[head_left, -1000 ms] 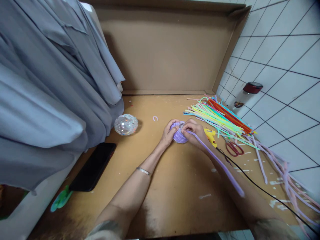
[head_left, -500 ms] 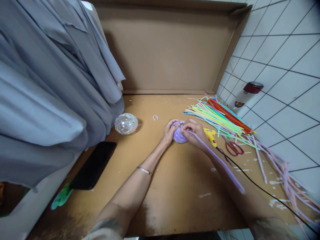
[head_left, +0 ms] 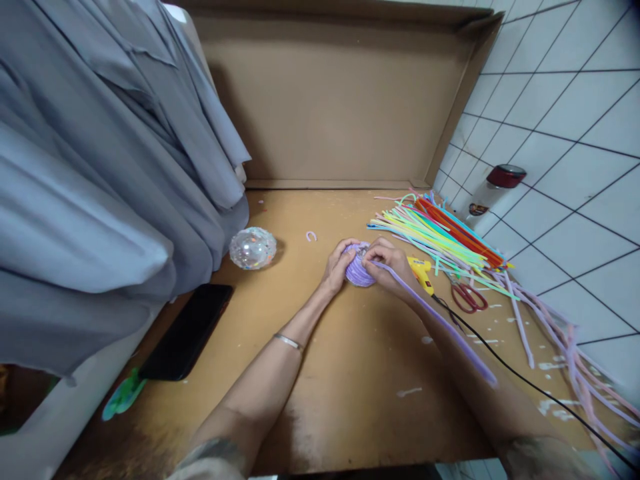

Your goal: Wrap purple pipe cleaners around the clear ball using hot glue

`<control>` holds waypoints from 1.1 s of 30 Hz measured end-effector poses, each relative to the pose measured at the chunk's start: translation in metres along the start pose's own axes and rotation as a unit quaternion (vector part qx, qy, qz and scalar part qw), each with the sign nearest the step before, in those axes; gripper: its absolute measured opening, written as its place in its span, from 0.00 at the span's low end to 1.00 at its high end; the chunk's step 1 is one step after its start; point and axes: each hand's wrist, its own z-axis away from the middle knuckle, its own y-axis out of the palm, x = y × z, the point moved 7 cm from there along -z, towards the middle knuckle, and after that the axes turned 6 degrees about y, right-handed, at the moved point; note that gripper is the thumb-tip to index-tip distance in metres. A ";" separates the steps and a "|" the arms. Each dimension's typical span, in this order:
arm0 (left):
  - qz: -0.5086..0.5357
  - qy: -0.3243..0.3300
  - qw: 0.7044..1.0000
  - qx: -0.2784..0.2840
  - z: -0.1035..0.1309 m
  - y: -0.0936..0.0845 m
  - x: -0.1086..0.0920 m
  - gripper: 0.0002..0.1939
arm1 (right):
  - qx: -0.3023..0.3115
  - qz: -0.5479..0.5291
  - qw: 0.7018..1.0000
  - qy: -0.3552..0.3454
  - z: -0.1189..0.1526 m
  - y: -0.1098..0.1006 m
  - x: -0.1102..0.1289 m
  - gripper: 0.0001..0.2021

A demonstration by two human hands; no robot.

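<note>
A round form wrapped in purple pipe cleaner [head_left: 359, 272] sits low over the table in the middle of the view. My left hand [head_left: 340, 263] is closed around its left side, thumb near the top. At its upper right, my right hand [head_left: 386, 261] pinches a purple pipe cleaner [head_left: 435, 312] against the wrapped form. The long free end of that strand trails down to the right, over my right forearm. A greyish patch shows at the top of the form between my hands; the fingertips hide part of it.
Right of my hands lie a yellow glue gun [head_left: 421, 272] with a black cord, red-handled scissors [head_left: 469, 297] and many coloured pipe cleaners [head_left: 440, 230]. A clear faceted ball [head_left: 253, 249], a phone [head_left: 187, 332] and grey cloth [head_left: 120, 153] are leftward. Cardboard [head_left: 340, 100] stands behind.
The free end of the purple pipe cleaner has shifted slightly to the right. Both hands keep nearly the same place and grip.
</note>
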 end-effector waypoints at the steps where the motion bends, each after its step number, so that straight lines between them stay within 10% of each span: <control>1: -0.004 0.003 1.000 0.005 0.000 0.000 -0.001 0.18 | 0.001 0.000 1.000 -0.002 0.000 0.000 0.001 0.05; 19: -0.027 -0.008 1.000 0.009 0.000 0.001 -0.004 0.18 | 0.042 0.002 0.999 0.020 -0.001 -0.002 -0.005 0.05; 33: -0.036 0.008 0.999 0.018 -0.001 0.003 -0.006 0.17 | 0.063 0.224 0.971 -0.063 0.006 0.010 0.006 0.25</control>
